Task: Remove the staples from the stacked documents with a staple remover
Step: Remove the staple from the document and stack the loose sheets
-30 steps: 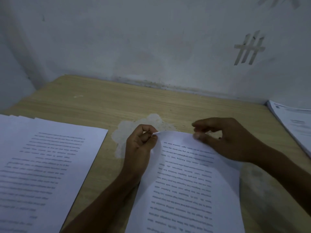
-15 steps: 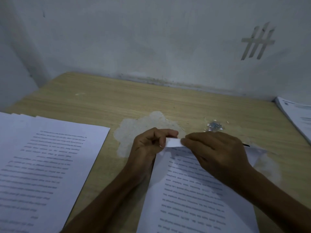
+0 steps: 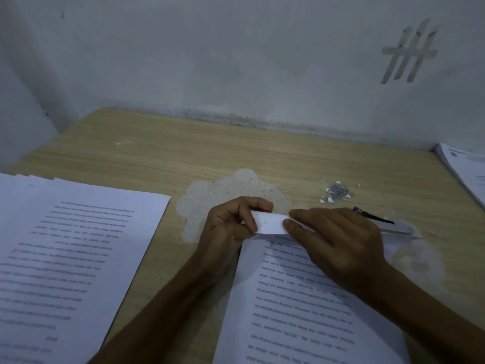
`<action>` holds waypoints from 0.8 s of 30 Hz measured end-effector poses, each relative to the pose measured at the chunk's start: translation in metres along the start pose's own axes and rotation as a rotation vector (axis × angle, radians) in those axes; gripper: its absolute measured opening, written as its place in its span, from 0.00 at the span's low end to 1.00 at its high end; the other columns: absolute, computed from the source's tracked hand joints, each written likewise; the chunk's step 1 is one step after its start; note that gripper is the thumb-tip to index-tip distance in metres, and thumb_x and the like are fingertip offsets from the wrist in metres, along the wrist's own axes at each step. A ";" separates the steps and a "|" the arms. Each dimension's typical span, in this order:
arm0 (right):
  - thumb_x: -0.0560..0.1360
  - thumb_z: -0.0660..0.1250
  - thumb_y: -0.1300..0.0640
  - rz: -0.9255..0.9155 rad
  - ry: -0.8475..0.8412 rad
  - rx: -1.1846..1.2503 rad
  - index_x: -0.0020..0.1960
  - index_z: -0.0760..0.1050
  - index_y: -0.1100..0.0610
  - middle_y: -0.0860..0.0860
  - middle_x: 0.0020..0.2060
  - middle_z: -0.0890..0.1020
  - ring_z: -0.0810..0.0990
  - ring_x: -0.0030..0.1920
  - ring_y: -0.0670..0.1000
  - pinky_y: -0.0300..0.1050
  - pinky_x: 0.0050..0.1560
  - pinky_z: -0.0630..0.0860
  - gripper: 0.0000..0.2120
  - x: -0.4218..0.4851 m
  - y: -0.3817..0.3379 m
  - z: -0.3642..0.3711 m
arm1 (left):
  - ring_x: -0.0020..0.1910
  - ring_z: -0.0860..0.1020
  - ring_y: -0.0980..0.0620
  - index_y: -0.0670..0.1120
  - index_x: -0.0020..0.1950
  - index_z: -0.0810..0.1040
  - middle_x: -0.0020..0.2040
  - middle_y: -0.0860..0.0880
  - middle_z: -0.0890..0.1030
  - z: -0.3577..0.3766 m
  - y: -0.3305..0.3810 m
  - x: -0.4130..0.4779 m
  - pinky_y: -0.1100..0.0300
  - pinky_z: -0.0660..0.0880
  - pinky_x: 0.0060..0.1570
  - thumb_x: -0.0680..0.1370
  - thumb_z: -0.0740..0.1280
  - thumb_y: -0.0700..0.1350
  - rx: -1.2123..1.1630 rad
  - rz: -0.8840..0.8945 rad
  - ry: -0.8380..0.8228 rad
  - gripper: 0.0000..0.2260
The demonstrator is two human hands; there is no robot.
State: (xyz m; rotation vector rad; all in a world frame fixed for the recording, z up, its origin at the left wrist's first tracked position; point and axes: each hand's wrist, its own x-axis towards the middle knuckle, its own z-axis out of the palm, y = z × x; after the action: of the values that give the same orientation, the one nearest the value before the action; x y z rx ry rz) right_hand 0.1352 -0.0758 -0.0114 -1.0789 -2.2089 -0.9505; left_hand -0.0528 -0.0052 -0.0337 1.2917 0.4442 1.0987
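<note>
Step in hand: exposing the staple. No pulling yet.

- Your left hand (image 3: 231, 224) pinches the folded-over top left corner of the document (image 3: 301, 306), thumb and fingers curled on the flap.
- Your right hand (image 3: 338, 243) grips the flap's other end between two fingertips, with the rest of the hand lying over the page top.
- The document lies on the desk (image 3: 183, 153) straight in front of you, corner flap turned up between both hands. There is a tiny mark mid-flap, possibly the staple legs, but it is too small to confirm.
- A thin dark tool (image 3: 374, 218) with a purple end pokes out beyond your right hand, over a pale flat bar. You cannot tell from here whether either is the staple remover, or whether the hand holds it.
- Loose staples and paper scraps (image 3: 337, 193) sit just beyond the tool. There is a sheet stack (image 3: 78, 258) to the left and another stack (image 3: 464, 169) at the far right.

Next move, as a judgement: keep the left pinch, free the right hand, take the remover and work it under the staple without tearing the corner.

Change: a second ago the corner was only pinched by the left hand, with the right hand apart at the page's top edge. Now the right hand is on the flap, and the fold shows wider than half a second ago.
</note>
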 end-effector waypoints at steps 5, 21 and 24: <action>0.73 0.70 0.62 0.000 0.002 -0.011 0.49 0.84 0.61 0.59 0.44 0.85 0.85 0.41 0.56 0.46 0.38 0.80 0.06 0.001 0.001 -0.003 | 0.49 0.79 0.48 0.48 0.29 0.76 0.46 0.47 0.82 0.001 -0.001 0.000 0.58 0.77 0.46 0.65 0.60 0.31 -0.020 -0.023 0.008 0.14; 0.72 0.66 0.46 0.503 -0.012 0.135 0.62 0.77 0.59 0.53 0.54 0.82 0.79 0.54 0.53 0.49 0.56 0.71 0.23 0.053 0.033 -0.033 | 0.48 0.82 0.43 0.43 0.57 0.77 0.52 0.44 0.84 0.011 0.017 -0.004 0.49 0.80 0.47 0.73 0.65 0.44 0.120 -0.301 0.028 0.14; 0.72 0.66 0.43 0.733 0.118 0.110 0.66 0.72 0.59 0.54 0.61 0.76 0.73 0.61 0.52 0.50 0.61 0.66 0.28 0.042 0.033 -0.046 | 0.47 0.83 0.45 0.44 0.58 0.77 0.51 0.46 0.84 0.009 0.018 -0.003 0.54 0.81 0.43 0.76 0.63 0.41 0.038 -0.291 0.132 0.12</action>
State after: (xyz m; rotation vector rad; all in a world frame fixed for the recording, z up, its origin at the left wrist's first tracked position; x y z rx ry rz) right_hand 0.1452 -0.0768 0.0584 -1.5637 -1.5435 -0.5360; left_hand -0.0540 -0.0143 -0.0158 1.1492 0.7312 0.9350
